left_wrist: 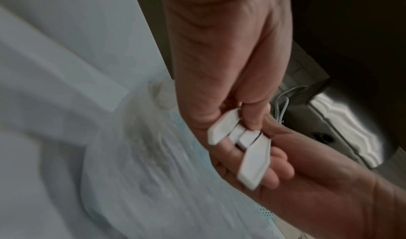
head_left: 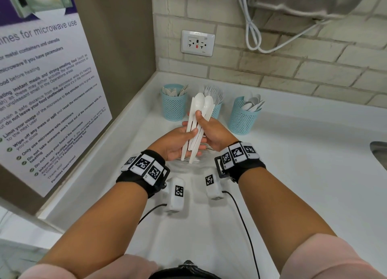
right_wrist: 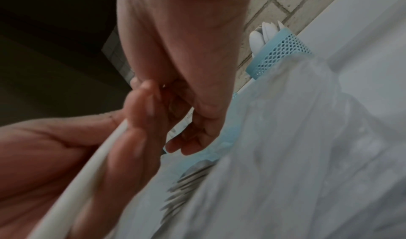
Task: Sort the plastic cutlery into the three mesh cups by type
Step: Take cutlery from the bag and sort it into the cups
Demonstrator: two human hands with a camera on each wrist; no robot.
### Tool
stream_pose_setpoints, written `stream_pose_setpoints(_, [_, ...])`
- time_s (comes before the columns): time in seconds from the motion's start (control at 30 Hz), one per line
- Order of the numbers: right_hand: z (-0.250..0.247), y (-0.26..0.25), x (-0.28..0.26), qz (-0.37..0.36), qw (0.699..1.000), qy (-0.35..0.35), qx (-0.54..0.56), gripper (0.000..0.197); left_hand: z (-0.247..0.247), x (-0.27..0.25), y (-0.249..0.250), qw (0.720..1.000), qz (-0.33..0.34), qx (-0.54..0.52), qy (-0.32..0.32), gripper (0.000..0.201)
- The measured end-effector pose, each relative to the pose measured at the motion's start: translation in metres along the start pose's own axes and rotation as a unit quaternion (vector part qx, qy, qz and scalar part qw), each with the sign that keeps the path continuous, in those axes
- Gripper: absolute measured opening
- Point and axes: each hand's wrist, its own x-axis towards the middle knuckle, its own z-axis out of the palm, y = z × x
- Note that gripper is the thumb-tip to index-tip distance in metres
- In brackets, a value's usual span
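Note:
Both hands hold one bundle of white plastic cutlery [head_left: 199, 115] upright above the counter, spoon bowls on top. My left hand [head_left: 187, 139] grips the handles from the left, thumb across them. My right hand [head_left: 207, 128] grips the bundle from the right, thumb on the front. The handle ends [left_wrist: 252, 157] stick out below the fingers, and a single handle [right_wrist: 87, 173] shows in the right wrist view. Three blue mesh cups stand behind: the left cup [head_left: 173, 107] with flat pieces, the middle cup [head_left: 217, 111] with forks, partly hidden by the bundle, and the right cup [head_left: 243, 119] with spoons.
A clear plastic bag [right_wrist: 285, 156] with forks [right_wrist: 186, 182] in it lies on the white counter [head_left: 303, 153] under my hands. Two white marker blocks [head_left: 177, 192] with cables lie near me. A poster wall is at left, a sink edge [head_left: 379, 153] at right.

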Motion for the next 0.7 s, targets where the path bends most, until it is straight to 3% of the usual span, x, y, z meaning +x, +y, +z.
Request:
stream_pose_setpoints(0.23, [-0.005, -0.001, 0.003, 0.004, 0.999, 0.035, -0.017, 0.037, -0.001, 0.0, 0.001, 0.999, 0.001, 0.008, 0.034, 0.017])
stream_pose_setpoints(0.4, [-0.014, -0.011, 0.008, -0.025, 0.991, 0.13, 0.02, 0.019, -0.006, -0.001, -0.002, 0.999, -0.014, 0.027, 0.041, 0.019])
stream_pose_setpoints(0.57, [-0.02, -0.02, 0.015, -0.064, 0.979, 0.185, -0.064, 0.016, -0.005, -0.002, 0.001, 0.997, -0.019, 0.049, 0.053, 0.019])
stream_pose_setpoints(0.7, [-0.019, -0.025, 0.02, -0.101, 0.964, 0.177, -0.173, 0.024, -0.005, 0.001, 0.003, 0.995, -0.017, 0.09, 0.044, 0.022])
